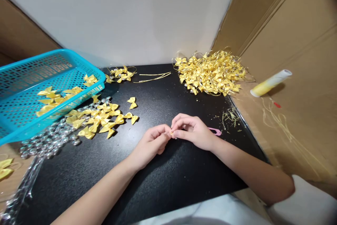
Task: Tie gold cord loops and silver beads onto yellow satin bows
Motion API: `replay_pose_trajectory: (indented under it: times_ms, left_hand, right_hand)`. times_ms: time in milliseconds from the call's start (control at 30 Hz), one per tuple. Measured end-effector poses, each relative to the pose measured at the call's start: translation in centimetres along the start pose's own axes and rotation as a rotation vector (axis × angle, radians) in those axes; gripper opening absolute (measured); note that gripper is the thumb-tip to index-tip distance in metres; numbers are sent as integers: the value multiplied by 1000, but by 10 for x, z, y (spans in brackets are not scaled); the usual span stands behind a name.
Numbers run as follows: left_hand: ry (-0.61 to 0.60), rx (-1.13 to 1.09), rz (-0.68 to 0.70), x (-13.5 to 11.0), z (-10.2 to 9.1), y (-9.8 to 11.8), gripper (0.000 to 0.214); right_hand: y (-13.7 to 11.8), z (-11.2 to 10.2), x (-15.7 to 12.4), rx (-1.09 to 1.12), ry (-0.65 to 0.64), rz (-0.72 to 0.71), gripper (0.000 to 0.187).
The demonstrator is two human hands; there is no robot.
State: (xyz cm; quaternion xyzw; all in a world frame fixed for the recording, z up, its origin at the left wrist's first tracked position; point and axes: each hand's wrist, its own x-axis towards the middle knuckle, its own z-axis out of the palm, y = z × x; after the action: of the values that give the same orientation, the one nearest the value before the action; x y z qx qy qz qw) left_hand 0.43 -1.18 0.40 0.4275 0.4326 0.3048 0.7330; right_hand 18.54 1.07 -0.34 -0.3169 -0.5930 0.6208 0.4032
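My left hand (155, 142) and my right hand (193, 132) meet over the middle of the black tabletop (158, 179). Thumb and fingers of both are pinched together at the same spot. Between the fingertips shows a tiny golden bit, too small to name, mostly covered by the fingers. Behind my right hand a pink loop-shaped handle (215, 131) sticks out; the rest of it is hidden. To the left of my hands lie loose yellow ribbon bows (105, 121) and a heap of silvery beads (50, 140).
A blue plastic basket (34, 132) with some bows stands at left. Finished-looking bows with cords form a large pile (210, 72) at the back right, and a smaller cluster (121, 74) lies back left. Gold cords (155, 77) lie between. A tube (271, 83) rests on cardboard at right.
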Motion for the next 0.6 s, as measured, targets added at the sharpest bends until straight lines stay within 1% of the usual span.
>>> replay_pose_trajectory:
  times_ms: [167, 300, 433, 500, 600]
  left_hand:
    - [68, 81, 1, 0, -2, 0, 24]
    - [85, 126, 5, 0, -3, 1, 28]
    - [59, 139, 28, 1, -3, 3, 30]
    - [33, 128, 7, 0, -3, 4, 32]
    - [40, 114, -20, 0, -3, 4, 34]
  right_hand:
    - [-1, -2, 0, -16, -6, -1, 14]
    - [-3, -3, -1, -91, -4, -16, 17]
    - [-4, -3, -1, -167, 1, -31, 13]
    - [-4, -3, -1, -193, 8, -41, 10]
    - [-3, -3, -2, -190, 16, -47, 8]
